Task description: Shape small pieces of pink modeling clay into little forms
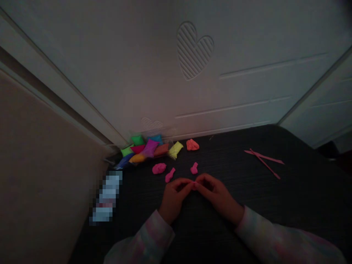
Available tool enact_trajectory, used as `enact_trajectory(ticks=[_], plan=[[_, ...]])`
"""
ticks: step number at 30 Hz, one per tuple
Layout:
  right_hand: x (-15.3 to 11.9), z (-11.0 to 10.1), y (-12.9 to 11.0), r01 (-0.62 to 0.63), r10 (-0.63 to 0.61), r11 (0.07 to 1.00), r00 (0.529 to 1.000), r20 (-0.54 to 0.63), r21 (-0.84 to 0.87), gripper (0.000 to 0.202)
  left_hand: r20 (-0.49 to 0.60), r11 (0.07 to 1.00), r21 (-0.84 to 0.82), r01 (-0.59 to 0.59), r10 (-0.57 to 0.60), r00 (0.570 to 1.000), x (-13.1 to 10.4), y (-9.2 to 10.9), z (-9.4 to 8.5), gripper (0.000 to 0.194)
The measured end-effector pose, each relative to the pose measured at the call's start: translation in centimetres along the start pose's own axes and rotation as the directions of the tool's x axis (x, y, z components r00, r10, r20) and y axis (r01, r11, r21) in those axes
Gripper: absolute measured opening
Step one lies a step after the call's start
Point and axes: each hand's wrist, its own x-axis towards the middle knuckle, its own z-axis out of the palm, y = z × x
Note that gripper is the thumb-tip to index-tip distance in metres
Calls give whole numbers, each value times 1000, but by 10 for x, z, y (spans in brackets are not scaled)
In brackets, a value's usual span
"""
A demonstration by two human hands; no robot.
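My left hand point(175, 195) and my right hand point(217, 194) meet above the dark table, their fingertips pinched together on a small piece of pink modelling clay point(194, 186). Most of that piece is hidden by the fingers. Just beyond the hands lie a shaped pink clay piece with a narrow neck point(194, 168) and a longer pink clay piece point(170, 175). A rounder pink lump point(159, 168) rests further left. Behind them sits an orange clay lump point(192, 145), beside a yellow clay packet point(176, 150).
A clear bag of several colourful clay packets point(150, 148) lies at the back left against the white panel point(132, 73). Two pink modelling tools point(265, 163) cross each other at the right. A blurred-out pale item point(107, 198) lies near the left edge of the dark table point(302, 198).
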Motion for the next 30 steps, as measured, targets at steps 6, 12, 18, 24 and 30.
enact_trajectory(ticks=[6, 12, 18, 24, 30], plan=[[0, 0, 0, 8, -8, 1000, 1000, 4, -18, 14, 0, 1000, -24, 3, -3, 1000, 0, 0, 1, 8], [0, 0, 1, 12, -12, 999, 1000, 2, -32, 12, 1, 999, -38, 0, 0, 1000, -1, 0, 2, 8], [1, -1, 1, 8, -8, 999, 1000, 3, -31, 12, 1, 999, -35, 1, -1, 1000, -1, 1, 2, 8], [1, 0, 1, 11, -11, 999, 1000, 3, -34, 12, 1, 1000, -25, -8, 8, 1000, -1, -1, 2, 8], [1, 0, 1, 23, -23, 999, 1000, 1, -32, 12, -3, 1000, -15, -13, 13, 1000, 0, -2, 2, 8]])
